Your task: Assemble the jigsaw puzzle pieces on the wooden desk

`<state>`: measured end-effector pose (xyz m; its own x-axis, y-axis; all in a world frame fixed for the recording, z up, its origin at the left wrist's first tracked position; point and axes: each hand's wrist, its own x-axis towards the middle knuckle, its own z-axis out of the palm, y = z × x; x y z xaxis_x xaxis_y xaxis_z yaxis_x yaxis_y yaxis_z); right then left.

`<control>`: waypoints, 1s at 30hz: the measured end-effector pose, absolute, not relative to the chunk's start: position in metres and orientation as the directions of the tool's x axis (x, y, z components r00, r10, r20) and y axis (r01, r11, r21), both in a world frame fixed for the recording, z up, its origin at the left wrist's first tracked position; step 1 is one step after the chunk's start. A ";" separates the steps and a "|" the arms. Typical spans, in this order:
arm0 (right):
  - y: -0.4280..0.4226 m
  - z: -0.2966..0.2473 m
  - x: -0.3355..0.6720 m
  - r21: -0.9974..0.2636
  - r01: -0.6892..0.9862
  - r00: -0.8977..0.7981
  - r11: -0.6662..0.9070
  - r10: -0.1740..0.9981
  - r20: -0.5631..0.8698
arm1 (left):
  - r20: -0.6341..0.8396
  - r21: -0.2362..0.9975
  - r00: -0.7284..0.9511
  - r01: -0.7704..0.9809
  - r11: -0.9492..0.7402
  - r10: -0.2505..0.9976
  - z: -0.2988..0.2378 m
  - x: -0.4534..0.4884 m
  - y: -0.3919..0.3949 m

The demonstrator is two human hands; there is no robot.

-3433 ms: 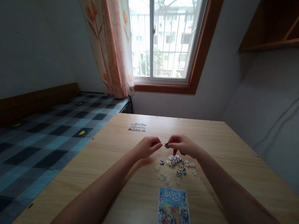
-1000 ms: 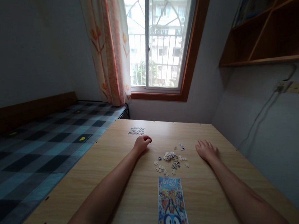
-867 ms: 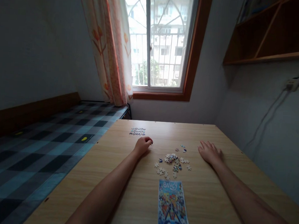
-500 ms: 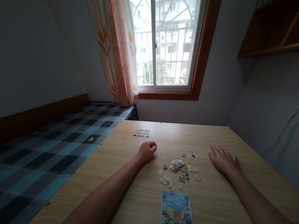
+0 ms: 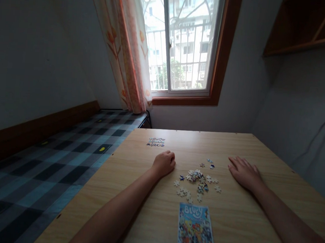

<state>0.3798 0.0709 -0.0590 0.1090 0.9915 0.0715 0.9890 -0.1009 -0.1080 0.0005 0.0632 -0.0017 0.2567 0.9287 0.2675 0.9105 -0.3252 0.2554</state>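
Observation:
My left hand (image 5: 164, 162) rests on the table with its fingers curled in; whatever they may hold is hidden. Just beyond it, toward the far left, lie short rows of jigsaw pieces (image 5: 156, 142). My right hand (image 5: 243, 172) lies palm down, fingers stretched out and holding nothing. Between the two hands is a loose pile of jigsaw pieces (image 5: 194, 175), some pale side up, others with blue or dark print. A few strays, among them a blue piece (image 5: 212, 166), lie behind the pile. Nearest me is a colourful picture sheet (image 5: 196, 228) reading "Bluey".
The light wooden table (image 5: 150, 223) reaches toward the wall under a barred window (image 5: 189, 46). A bed with a checked cover (image 5: 74, 156) runs along the left side. An orange-patterned curtain (image 5: 128, 53) hangs by the window, and a wooden shelf (image 5: 302, 31) juts from the right.
My left hand has shifted slightly right, toward the loose pile. The right hand stays flat in nearly the same place. The whole view has tilted a little.

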 end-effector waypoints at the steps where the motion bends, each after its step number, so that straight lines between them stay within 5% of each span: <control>1: 0.071 -0.059 0.380 -0.109 0.989 0.108 -0.100 0.992 0.069 | 0.268 0.245 0.263 0.912 -0.329 0.927 -0.001 0.001 0.063; 10: 0.070 -0.055 0.377 -0.145 0.984 0.114 -0.101 0.990 0.083 | 0.286 0.209 0.277 0.916 -0.342 0.917 -0.002 -0.012 0.067; 22: 0.071 -0.061 0.382 -0.128 0.987 0.110 -0.094 0.985 0.129 | 0.276 0.345 0.208 0.890 -0.299 0.938 -0.002 -0.022 0.075; 30: 0.070 -0.072 0.389 -0.095 0.991 0.109 -0.094 0.980 0.167 | 0.206 0.114 0.125 0.982 -0.151 0.971 0.003 -0.030 0.068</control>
<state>0.3885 0.0703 -0.0721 0.1087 0.9799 0.1672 0.9910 -0.0937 -0.0951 -0.0298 0.0681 0.0030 0.1254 0.9706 0.2056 0.9819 -0.1511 0.1143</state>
